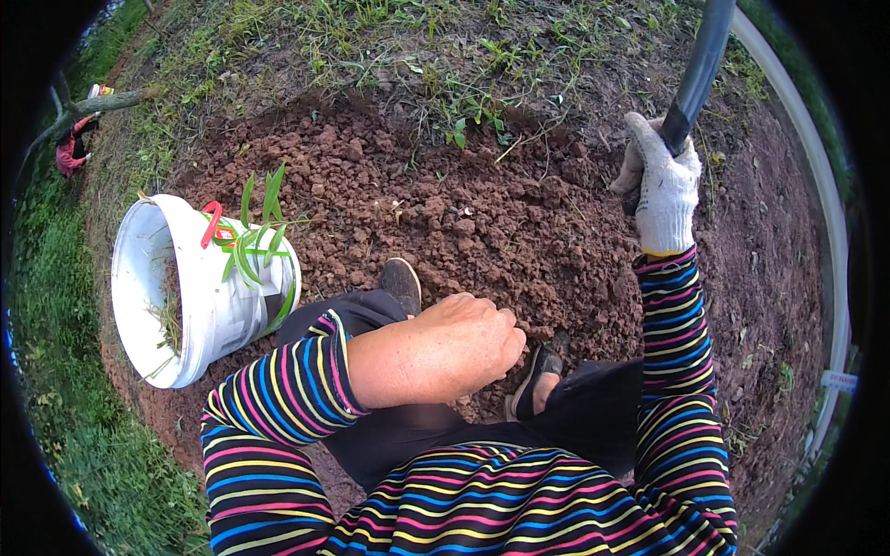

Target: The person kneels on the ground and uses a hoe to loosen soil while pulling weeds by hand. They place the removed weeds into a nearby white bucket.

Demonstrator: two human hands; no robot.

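Observation:
My left hand [480, 340] is bare, with its fingers curled into a fist, in front of my lap above the loose soil; whether anything is inside it is hidden. A white cotton work glove covers my right hand [664, 181], which grips the lower end of a dark tube-like handle [702, 69] rising to the top right. The far end of that handle is out of view. Crumbled reddish-brown soil [417, 201] lies before me. To the left, a white plastic bucket [240, 306] is tipped on its side, with plant bits inside and a leafy green sprig [247, 260] against its outer wall.
My shoes [401, 283] stand on the soil. Grass and weeds [480, 48] grow beyond the dug patch. A tree branch [115, 102] and a person in a red top [69, 154] are at the far left. A pale curved pipe or rail [831, 201] runs along the right edge.

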